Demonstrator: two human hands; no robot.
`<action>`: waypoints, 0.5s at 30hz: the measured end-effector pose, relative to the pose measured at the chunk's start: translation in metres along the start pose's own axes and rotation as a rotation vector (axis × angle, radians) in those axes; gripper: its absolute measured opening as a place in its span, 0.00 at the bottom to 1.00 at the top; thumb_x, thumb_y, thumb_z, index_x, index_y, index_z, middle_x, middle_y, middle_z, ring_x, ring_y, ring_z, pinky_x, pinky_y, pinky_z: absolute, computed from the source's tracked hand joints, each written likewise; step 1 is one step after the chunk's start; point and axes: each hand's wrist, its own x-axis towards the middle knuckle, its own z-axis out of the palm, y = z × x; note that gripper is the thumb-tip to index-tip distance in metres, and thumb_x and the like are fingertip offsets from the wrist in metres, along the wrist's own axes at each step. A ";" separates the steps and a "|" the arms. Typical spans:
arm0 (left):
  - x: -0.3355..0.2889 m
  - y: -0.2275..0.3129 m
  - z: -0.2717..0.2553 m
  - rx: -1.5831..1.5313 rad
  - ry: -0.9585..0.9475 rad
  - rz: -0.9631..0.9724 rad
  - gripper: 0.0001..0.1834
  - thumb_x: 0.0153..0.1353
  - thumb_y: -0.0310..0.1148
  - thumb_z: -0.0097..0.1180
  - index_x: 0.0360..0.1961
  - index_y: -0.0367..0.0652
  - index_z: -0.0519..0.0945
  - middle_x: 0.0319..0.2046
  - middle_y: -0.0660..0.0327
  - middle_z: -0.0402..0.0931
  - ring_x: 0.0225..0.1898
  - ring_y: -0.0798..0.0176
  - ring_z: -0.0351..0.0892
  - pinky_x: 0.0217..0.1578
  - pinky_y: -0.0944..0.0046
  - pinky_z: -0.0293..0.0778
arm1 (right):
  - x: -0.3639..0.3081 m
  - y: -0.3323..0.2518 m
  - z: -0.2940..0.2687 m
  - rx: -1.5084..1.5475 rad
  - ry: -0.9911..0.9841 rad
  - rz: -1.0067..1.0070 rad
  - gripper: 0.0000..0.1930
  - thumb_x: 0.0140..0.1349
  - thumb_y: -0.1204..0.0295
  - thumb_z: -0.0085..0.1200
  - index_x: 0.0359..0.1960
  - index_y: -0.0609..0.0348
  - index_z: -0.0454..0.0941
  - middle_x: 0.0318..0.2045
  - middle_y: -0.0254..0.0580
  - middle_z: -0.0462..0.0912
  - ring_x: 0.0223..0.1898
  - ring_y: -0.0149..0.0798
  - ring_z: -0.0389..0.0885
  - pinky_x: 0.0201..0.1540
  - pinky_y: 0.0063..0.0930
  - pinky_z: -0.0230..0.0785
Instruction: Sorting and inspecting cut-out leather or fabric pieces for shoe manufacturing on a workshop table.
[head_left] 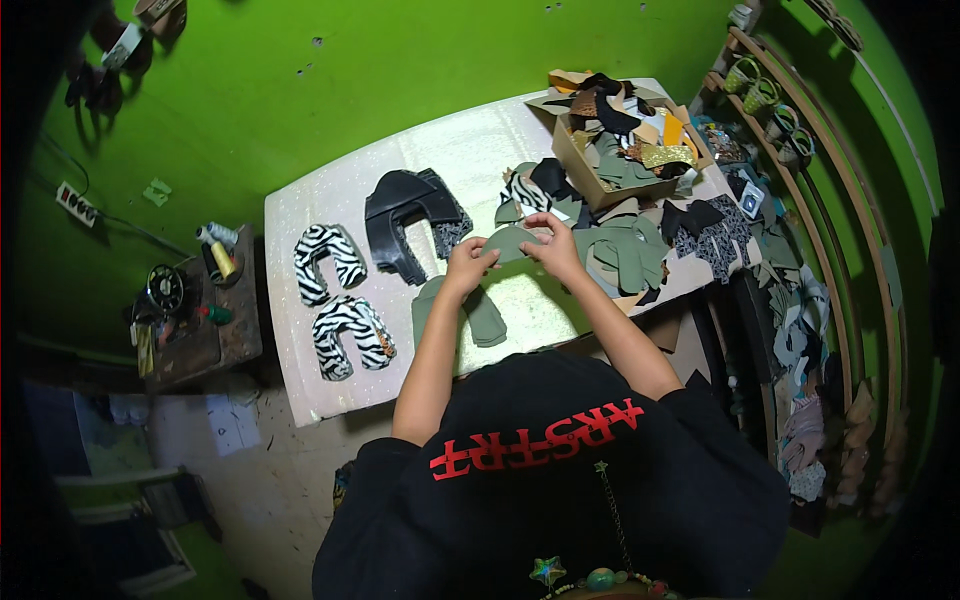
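Note:
Both hands hold one olive green cut piece [512, 243] above the white table [330, 390]. My left hand [468, 264] grips its left end and my right hand [553, 243] pinches its right end. Just below the left hand lies an olive green U-shaped piece [484, 316] flat on the table. To the right of the hands is a loose heap of olive green pieces [625, 250].
Two zebra-striped U-shaped pieces [330, 262] [350, 335] lie at the table's left, black pieces [400, 220] beside them. A cardboard box [620, 140] of mixed scraps stands at the back right. A small stand with thread spools [215, 255] is left of the table; racks of shoes [800, 200] line the right.

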 end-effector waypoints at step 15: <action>-0.082 -0.066 -0.088 0.219 0.392 -0.129 0.07 0.49 0.24 0.58 0.29 0.32 0.75 0.18 0.61 0.75 0.17 0.72 0.73 0.19 0.74 0.68 | -0.036 0.018 0.102 -0.729 -0.356 0.047 0.10 0.42 0.72 0.61 0.24 0.66 0.76 0.22 0.53 0.77 0.25 0.49 0.77 0.30 0.35 0.69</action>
